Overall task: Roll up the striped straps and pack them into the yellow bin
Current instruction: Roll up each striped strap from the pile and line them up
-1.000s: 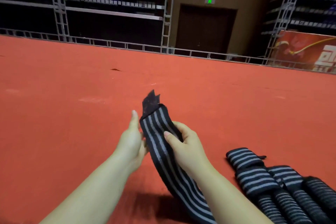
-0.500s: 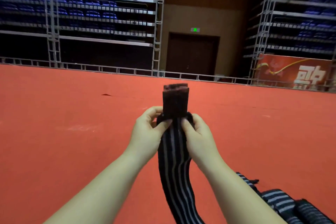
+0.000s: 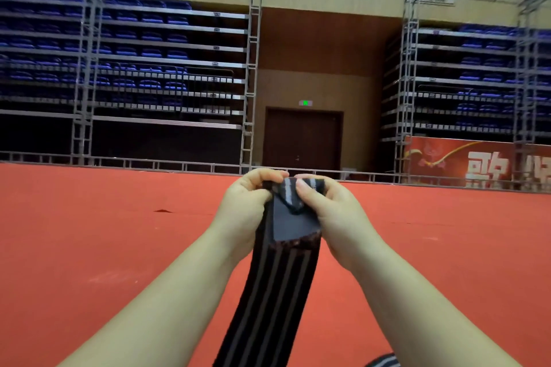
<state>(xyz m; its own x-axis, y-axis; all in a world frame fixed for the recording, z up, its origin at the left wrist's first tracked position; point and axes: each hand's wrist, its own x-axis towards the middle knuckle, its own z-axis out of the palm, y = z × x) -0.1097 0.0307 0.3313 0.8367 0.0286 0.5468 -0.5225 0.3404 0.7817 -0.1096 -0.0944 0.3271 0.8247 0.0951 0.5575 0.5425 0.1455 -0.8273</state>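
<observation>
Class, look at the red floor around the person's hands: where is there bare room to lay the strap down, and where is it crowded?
Bare red floor lies left of the left hand, out to the railing. More lies right of the right hand, toward the red banner. Crowded: bottom right, where another striped strap shows; both hands grip the striped strap.

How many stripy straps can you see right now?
2. One striped strap is held up in the middle, gripped at its top by the left hand and right hand. A second strap peeks in at the bottom edge. More may lie out of view.
</observation>
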